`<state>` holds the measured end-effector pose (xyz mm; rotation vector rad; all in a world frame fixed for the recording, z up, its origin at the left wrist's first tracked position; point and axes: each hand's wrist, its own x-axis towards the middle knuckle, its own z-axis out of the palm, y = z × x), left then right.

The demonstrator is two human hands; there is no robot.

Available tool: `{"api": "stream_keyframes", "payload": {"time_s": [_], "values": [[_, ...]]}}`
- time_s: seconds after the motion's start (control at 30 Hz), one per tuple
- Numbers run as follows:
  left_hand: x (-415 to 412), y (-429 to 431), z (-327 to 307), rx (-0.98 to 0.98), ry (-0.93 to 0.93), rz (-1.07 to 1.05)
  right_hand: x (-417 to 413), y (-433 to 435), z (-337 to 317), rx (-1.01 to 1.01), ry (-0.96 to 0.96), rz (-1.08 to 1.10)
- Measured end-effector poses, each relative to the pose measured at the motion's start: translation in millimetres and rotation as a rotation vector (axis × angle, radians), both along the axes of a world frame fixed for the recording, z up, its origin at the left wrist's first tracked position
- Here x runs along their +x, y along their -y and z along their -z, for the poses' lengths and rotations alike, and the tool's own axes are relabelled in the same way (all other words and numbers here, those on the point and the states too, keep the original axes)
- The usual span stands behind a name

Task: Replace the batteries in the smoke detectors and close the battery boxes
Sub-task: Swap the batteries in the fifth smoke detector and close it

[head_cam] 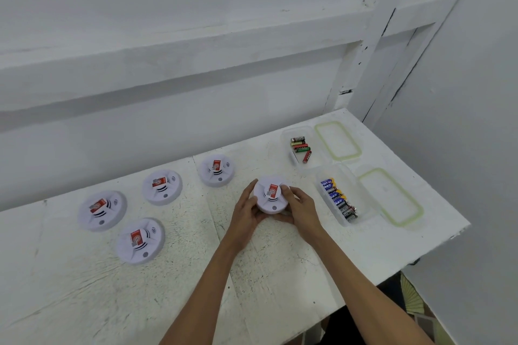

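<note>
A round white smoke detector (271, 196) with a red label on top sits at the middle right of the table, held between both hands. My left hand (246, 211) grips its left rim, and my right hand (300, 206) grips its right side with the thumb on top. Several more detectors lie to the left: one at the back (216, 171), one further left (161, 187), one at the far left (101, 210) and one near the front (140, 241). A clear box (343, 199) holds several blue and black batteries. Another clear box (302, 148) holds several mixed batteries.
Two clear lids with green seals lie beside the boxes, one at the back (337, 139) and one nearer (391, 195). The white table (252, 274) ends close to the right of the lids. A white wall with ledges rises behind.
</note>
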<state>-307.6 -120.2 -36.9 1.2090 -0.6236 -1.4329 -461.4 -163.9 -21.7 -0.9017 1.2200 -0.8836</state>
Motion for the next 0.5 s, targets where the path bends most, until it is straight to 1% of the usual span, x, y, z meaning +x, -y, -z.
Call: {"api": "stream_keyframes", "payload": {"time_s": [0.1,0.13,0.23,0.37,0.5], "values": [[8.0,-7.1,0.4,-0.017,0.036,0.010,8.3,1.1,1.0,-0.029,-0.031,-0.023],[34.8,-27.1,-8.3,-0.019,0.046,-0.110,39.8,-4.3,-5.0,-0.033,-0.043,-0.138],[56.0,-36.4,-9.4,-0.067,0.136,-0.144,64.5,-6.4,-5.7,-0.071,-0.145,-0.169],[68.9,-44.4,-6.4,-0.018,0.425,-0.244,86.4,-10.2,-7.6,-0.088,-0.289,-0.172],[80.2,-55.2,1.4,0.082,0.674,-0.342,103.9,-15.7,-8.8,-0.086,-0.350,-0.207]]}}
